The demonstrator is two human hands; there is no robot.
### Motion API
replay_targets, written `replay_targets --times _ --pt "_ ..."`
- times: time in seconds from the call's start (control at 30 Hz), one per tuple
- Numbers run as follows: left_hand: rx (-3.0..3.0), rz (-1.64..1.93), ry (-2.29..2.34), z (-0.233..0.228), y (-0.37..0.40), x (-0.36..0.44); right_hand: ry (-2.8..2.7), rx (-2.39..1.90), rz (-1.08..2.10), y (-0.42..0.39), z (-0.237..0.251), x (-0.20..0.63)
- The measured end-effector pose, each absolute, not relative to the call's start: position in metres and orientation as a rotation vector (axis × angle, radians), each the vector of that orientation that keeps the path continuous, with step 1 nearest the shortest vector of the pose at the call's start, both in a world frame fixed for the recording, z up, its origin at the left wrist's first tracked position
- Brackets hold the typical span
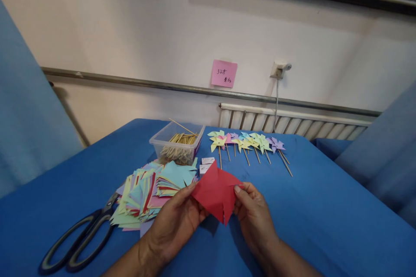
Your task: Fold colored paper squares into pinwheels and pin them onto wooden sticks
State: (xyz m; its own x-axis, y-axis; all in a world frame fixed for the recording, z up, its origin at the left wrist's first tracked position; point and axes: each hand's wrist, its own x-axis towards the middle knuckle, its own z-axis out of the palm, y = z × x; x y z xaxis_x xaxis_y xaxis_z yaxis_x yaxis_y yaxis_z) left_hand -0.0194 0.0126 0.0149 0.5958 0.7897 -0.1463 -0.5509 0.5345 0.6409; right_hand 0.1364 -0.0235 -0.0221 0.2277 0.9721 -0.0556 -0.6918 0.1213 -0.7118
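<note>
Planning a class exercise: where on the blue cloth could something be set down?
Bare cloth lies right of the right hand, nearer than the pinwheels, and left of the plastic box, beyond the scissors. Crowded: where the paper piles, white packets and box cluster, near the red paper.

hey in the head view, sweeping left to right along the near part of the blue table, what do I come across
scissors, pile of cut paper, red paper, right hand

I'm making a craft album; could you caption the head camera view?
Both hands hold slit red paper over a blue cloth, scissors and stacked coloured paper to the left, pinwheels beyond.
</note>
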Motion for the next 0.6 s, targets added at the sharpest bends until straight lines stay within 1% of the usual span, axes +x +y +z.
replay_targets --times 0.2,0.4,0.6 --pt "0.691 0.773 0.431 0.015 0.008 -0.019 -0.448 -0.739 1.235 -0.023 -0.024 0.137" --pt "0.866 0.768 0.571 0.013 0.0 -0.012 -0.465 -0.742 1.226 -0.024 -0.024 0.137" --pt "0.876 0.907 0.692 0.013 0.003 -0.009 -0.689 -0.819 1.237 -0.025 -0.03 0.131"
